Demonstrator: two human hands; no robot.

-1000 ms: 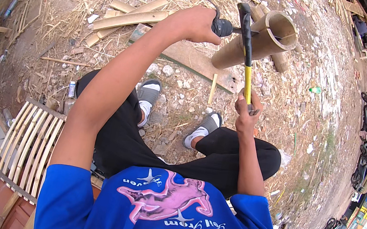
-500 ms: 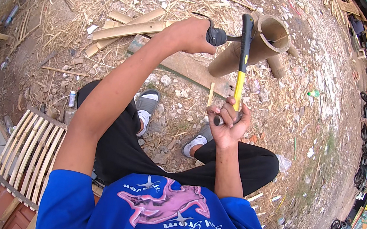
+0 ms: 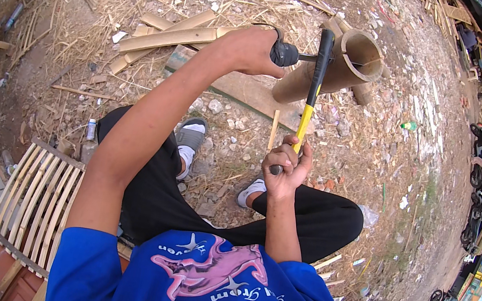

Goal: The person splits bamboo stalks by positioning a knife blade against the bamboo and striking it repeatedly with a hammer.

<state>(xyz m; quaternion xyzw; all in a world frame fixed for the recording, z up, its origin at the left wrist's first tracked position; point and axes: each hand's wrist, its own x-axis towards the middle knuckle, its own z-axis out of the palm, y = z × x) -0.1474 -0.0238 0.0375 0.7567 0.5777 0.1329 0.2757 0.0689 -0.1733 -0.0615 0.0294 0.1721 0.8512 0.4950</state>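
My left hand (image 3: 250, 51) is closed around the black handle (image 3: 284, 54) of a knife-like tool. Its narrow dark blade (image 3: 307, 56) runs right toward the bamboo tube and passes behind the hammer. My right hand (image 3: 286, 165) grips a hammer (image 3: 306, 120) with a yellow and black handle, near its dark metal head. The black grip end points away from me and overlaps the blade in view; whether they touch I cannot tell. A thick, hollow bamboo tube (image 3: 334, 77) lies tilted beyond, its open end up to the right with a slit in the rim.
A wooden plank (image 3: 244, 91) lies on the ground below the tube. Split bamboo pieces (image 3: 170, 40) are piled to the left. A slatted bamboo rack (image 3: 36, 206) stands at my lower left, near a small bottle (image 3: 91, 129). Straw and stones cover the ground. Motorcycles (image 3: 477, 181) stand far right.
My right hand has shifted slightly left and toward me, and the hammer now leans more, its grip end a little lower. My left hand keeps its hold on the tool's handle.
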